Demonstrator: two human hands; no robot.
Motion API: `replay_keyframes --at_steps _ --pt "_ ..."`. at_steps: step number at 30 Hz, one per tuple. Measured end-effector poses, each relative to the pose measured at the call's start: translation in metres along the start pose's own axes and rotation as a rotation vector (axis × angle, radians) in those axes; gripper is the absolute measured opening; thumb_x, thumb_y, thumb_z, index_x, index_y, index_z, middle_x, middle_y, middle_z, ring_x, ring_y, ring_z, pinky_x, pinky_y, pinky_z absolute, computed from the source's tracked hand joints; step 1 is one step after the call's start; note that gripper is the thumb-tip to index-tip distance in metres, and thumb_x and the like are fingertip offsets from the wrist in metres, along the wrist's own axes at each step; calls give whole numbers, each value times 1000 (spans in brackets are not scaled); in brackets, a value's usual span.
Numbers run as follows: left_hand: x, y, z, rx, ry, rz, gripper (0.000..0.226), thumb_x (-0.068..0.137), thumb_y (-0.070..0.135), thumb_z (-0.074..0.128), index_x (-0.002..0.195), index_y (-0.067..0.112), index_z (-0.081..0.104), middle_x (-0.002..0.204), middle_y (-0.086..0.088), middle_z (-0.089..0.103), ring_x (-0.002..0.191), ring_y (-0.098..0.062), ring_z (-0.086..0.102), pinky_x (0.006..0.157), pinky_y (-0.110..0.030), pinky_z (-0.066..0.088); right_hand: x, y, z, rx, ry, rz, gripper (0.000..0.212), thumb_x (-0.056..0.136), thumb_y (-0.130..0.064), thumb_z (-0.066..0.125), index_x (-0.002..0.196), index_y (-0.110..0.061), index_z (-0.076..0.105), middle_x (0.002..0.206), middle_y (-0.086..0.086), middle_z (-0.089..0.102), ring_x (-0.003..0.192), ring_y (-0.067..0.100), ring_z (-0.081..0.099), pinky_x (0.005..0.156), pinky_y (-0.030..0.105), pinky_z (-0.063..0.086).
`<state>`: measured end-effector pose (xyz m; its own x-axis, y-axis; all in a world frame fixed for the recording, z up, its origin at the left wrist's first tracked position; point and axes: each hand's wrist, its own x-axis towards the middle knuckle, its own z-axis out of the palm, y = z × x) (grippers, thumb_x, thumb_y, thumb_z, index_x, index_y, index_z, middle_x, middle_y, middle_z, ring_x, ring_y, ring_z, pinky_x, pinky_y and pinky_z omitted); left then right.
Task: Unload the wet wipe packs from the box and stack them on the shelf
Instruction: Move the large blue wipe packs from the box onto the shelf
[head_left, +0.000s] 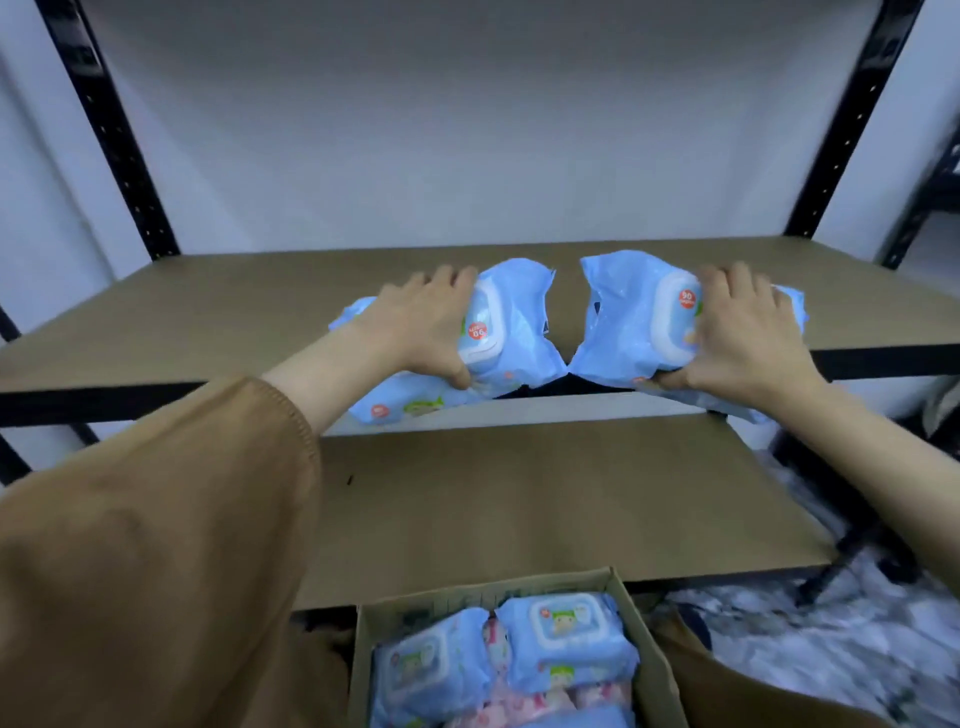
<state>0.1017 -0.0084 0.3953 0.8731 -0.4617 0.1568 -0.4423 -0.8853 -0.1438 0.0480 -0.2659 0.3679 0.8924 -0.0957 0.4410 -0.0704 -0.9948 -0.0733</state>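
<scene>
As the blue left wet wipe pack (514, 322) and the right wet wipe pack (623, 317) lie at the front edge of the shelf (208, 322), my left hand (421, 327) grips one, thumb underneath, and my right hand (748, 332) clasps the other likewise. Their near corners almost touch. Below, the cardboard box (657, 670) holds more blue and pink packs (566, 644).

Bare shelf board (727, 270) behind both blue packs (519, 322).

Blue left packs (519, 322) are lying under our left hand (426, 327), right packs (623, 322) under our right hand (748, 332), overhanging the shelf (208, 322) edge.
</scene>
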Motion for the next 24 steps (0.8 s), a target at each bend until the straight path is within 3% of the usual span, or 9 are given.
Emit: replay_keyframes --at_steps 9,13,17,20,24 --pt "92 -38 -7 96 -101 -63 97 61 40 78 137 14 22 130 -6 40 117 -29 44 90 -41 39 96 0 12 -191 -166 -116 91 59 -48 78 127 -7 35 125 8 39 118 28 40 98 38 32" --pt "126 -38 2 55 -208 -40 101 61 41 80 139 14 21 134 -3 40 120 -26 44 90 -34 39 131 7 25 -217 -309 -158 90 55 -45 80 125 -10 36 124 6 41 117 26 41 97 36 36" --pt "155 -38 9 -69 -328 -47 97 57 41 84 134 17 31 129 1 46 114 -22 48 91 -32 44 159 13 36 -132 -505 -130 94 52 -41 84 129 -14 36 124 3 44 113 24 45 93 36 43" --pt "170 -41 15 -90 -463 -79 103 54 44 84 137 21 26 133 4 43 120 -22 46 98 -35 43 170 13 46 -68 -663 -113 104 54 -35 86 138 -18 27 133 0 39 121 21 41 99 35 41" --pt "181 -42 20 -98 -561 -91 110 49 47 85 138 28 23 132 5 42 119 -24 46 100 -40 43 179 15 55 -72 -739 -103 111 56 -34 86 143 -19 18 138 -1 33 128 20 37 104 33 37"
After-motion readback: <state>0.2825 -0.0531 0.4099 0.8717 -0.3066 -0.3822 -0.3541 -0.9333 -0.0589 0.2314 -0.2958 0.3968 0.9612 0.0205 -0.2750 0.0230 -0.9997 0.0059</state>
